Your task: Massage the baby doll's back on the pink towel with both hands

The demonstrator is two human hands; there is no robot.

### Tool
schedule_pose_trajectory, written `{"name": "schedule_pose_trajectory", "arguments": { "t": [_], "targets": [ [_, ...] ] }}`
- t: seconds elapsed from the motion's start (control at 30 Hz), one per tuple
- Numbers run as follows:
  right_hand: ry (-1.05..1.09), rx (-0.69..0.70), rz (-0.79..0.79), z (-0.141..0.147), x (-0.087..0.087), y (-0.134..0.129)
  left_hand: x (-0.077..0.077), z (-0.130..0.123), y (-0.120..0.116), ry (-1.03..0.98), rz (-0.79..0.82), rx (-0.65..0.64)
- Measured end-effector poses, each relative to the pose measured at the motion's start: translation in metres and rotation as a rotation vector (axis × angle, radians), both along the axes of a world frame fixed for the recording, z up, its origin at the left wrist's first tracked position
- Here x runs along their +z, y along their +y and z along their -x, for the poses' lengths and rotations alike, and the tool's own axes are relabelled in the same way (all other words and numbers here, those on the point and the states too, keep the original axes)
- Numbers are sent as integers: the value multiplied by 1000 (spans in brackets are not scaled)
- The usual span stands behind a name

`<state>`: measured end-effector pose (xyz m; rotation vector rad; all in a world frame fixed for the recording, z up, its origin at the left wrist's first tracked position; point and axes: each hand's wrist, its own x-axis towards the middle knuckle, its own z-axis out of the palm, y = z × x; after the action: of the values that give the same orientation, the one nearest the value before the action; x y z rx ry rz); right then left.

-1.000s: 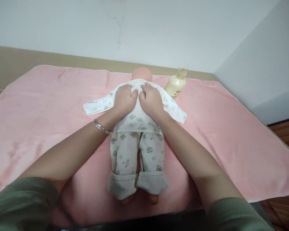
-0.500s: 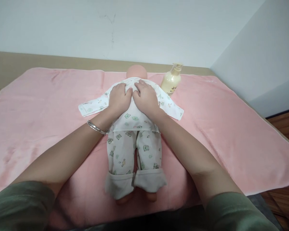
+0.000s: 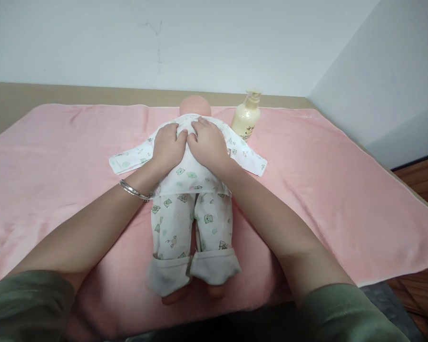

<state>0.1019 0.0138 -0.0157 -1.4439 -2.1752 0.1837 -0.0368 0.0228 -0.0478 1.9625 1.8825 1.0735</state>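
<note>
A doll (image 3: 195, 105) in a white printed top (image 3: 189, 178) and matching trousers (image 3: 212, 218) lies on a pink blanket (image 3: 306, 156), its head at the far end and its feet toward me. Both sleeves are spread out sideways. My left hand (image 3: 169, 145) rests flat on the left of the upper torso, fingers pointing away from me. On the right of the torso lies my right hand (image 3: 209, 145), also flat. The two thumbs nearly meet in the middle. Neither hand grips anything. The doll's face is not visible.
A pump bottle (image 3: 247, 118) of pale yellow liquid stands beyond the doll's right-hand sleeve. Behind the blanket runs a strip of beige surface (image 3: 110, 94) along a white wall (image 3: 214, 42). Dark wooden flooring (image 3: 424, 185) shows at the far right.
The doll, bottle and both hands appear slightly further left in the picture, as the whole view has shifted. Both hands stay on the torso.
</note>
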Motion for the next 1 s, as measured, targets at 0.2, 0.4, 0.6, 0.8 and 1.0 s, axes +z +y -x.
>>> {"name": "schedule_pose_trajectory", "arguments": {
  "t": [0.2, 0.4, 0.6, 0.8, 1.0],
  "targets": [
    [-5, -5, -1, 0, -1, 2, -2, 1, 1, -37, 2, 1],
    [-8, -3, 13, 0, 1, -1, -4, 2, 3, -17, -20, -2],
    [-2, -4, 16, 0, 0, 1, -3, 1, 3, -1, -18, 13],
    [0, 6, 4, 0, -3, 2, -3, 1, 4, -28, -10, 4],
    [0, 76, 14, -4, 14, 2, 10, 1, -3, -212, 51, 12]
  ]
}}
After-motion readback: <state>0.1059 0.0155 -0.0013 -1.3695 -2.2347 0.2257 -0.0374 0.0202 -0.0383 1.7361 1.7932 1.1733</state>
